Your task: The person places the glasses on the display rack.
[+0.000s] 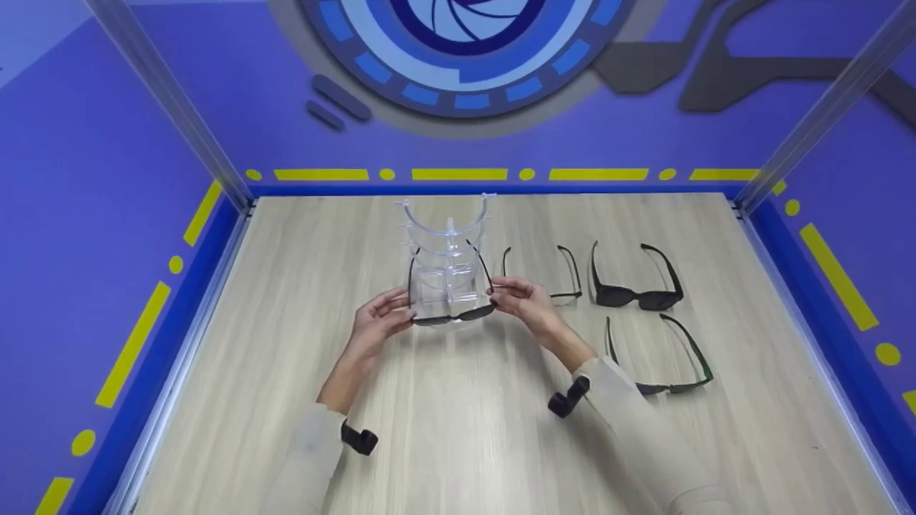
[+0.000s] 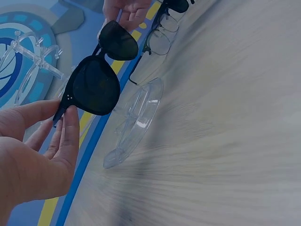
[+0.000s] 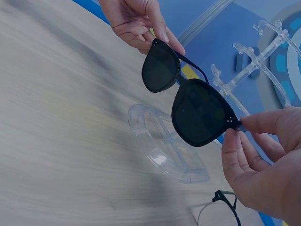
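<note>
Both hands hold one pair of black sunglasses by its two outer corners, dark lenses facing the person. My left hand pinches the left hinge end between thumb and fingers. At the opposite hinge, my right hand pinches the frame the same way. The temples point away, one on each side of a clear plastic display stand with several curved tiers. In the right wrist view the sunglasses hang above the stand's clear base. The stand's upper tiers hold no glasses.
To the right on the wooden table lie clear-lensed glasses, thick black sunglasses and another dark pair, partly behind the right sleeve. Blue panels enclose the back and sides. Each wrist wears a black camera mount.
</note>
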A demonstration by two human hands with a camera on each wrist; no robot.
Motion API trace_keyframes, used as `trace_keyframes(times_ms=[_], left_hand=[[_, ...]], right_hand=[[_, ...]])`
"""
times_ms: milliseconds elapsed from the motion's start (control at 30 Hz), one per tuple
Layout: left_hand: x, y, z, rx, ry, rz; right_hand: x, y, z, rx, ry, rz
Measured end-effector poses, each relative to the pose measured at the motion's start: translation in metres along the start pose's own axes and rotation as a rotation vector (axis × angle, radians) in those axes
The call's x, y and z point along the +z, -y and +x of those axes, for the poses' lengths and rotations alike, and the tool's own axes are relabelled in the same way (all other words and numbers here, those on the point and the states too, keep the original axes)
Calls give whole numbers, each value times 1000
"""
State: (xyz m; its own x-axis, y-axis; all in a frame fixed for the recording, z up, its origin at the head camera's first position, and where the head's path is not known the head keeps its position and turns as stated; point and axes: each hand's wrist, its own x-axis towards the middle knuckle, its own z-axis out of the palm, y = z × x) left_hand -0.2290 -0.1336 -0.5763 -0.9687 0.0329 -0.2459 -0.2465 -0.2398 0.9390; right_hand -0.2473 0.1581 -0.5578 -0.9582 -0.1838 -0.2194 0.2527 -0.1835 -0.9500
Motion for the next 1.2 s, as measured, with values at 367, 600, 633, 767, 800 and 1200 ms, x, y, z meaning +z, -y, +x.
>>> trace_keyframes(times_ms=[367, 600, 633, 767, 800, 1200], left_hand=[[1, 3, 14, 15, -37, -66], [1, 0, 27, -2, -78, -69], [1, -1, 29, -5, -83, -67], [0, -3, 35, -14, -97, -62], [-1, -4, 37, -16, -102, -66], [6, -2, 51, -23, -117, -81]], right_hand=[[4, 4, 13, 4, -23, -27], [5, 4, 21, 24, -29, -8], [5, 4, 22, 22, -29, -6], [9, 4, 29, 18, -37, -9], [9, 4, 31, 15, -35, -16], [7, 7, 42, 50, -59, -79]])
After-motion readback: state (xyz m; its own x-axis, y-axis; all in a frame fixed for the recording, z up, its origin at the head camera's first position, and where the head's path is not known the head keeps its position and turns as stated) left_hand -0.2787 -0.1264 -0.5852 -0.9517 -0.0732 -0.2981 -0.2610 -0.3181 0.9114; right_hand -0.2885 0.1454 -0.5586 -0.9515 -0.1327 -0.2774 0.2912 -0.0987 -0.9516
